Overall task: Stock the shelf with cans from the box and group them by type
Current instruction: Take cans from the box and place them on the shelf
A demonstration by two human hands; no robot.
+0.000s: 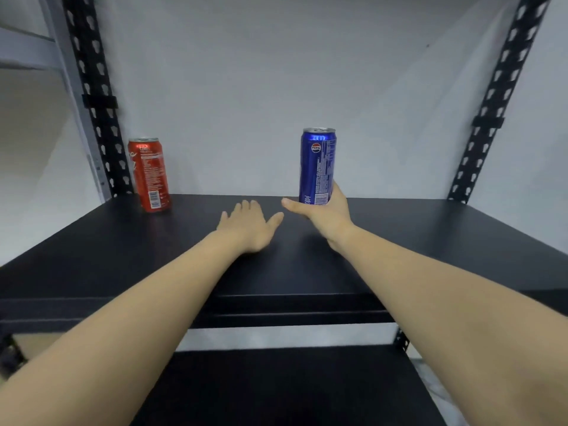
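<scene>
Two drink cans are in view on a matte black metal shelf board (430,241) backed by a pale grey wall, with black perforated steel uprights at the rear corners. A short red aluminium cola can (149,174) stands upright at the back left corner, just beside the left upright. Your right hand (322,215) grips the lower part of a tall slim blue aluminium Pepsi can (317,166), fingers curled round the far side and thumb pointing left; the can is upright near the middle rear of the shelf, and whether its base touches the board is hidden behind your hand. Your left hand (249,227) lies flat and open, palm down on the board just left of the right hand, holding nothing. The box of cans is out of view. The step in hand appears to be setting down the blue can to start its own group. To do it well, keep it vertical, lower it until the base sits flat, and place it well apart from the red can so each type has room to grow into a row. Let your fingers go only once it stands steady, and draw your hand straight back to avoid tipping this narrow can.
</scene>
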